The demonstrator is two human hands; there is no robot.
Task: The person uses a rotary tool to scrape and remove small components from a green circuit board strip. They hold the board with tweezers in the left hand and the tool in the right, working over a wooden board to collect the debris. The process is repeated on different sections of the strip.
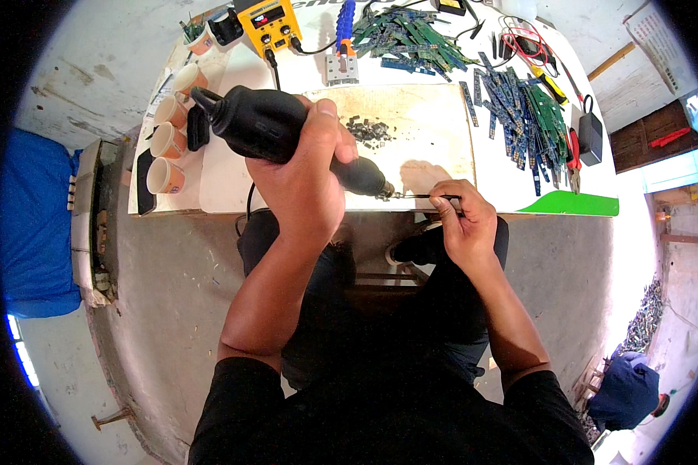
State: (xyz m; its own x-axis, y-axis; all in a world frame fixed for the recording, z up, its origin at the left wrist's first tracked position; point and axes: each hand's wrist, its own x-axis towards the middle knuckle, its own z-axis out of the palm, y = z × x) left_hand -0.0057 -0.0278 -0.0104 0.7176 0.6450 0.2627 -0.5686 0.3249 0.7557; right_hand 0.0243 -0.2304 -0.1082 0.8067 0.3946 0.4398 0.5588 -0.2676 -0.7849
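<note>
My left hand (pixel 306 174) is wrapped round a bulky black handheld tool (pixel 262 122) that looks like a hot-air gun. The tool slants across the table, its narrow metal end low and toward my right hand. In my right hand (pixel 469 225), thumb and fingers pinch thin dark tweezers (pixel 420 196), whose tip reaches left toward that metal end at the table's near edge. What lies between the two tips is too small to make out. Beyond them, small black chips (pixel 368 132) lie scattered on a pale, stained work board (pixel 434 108).
Piles of blue and green circuit-board strips (pixel 411 39) (pixel 523 116) lie at the back and right. Paper cups (pixel 167 177) line the left side. A yellow soldering station (pixel 267 27) stands behind, red-handled pliers (pixel 574 159) at right. Another person (pixel 624 391) is at the lower right.
</note>
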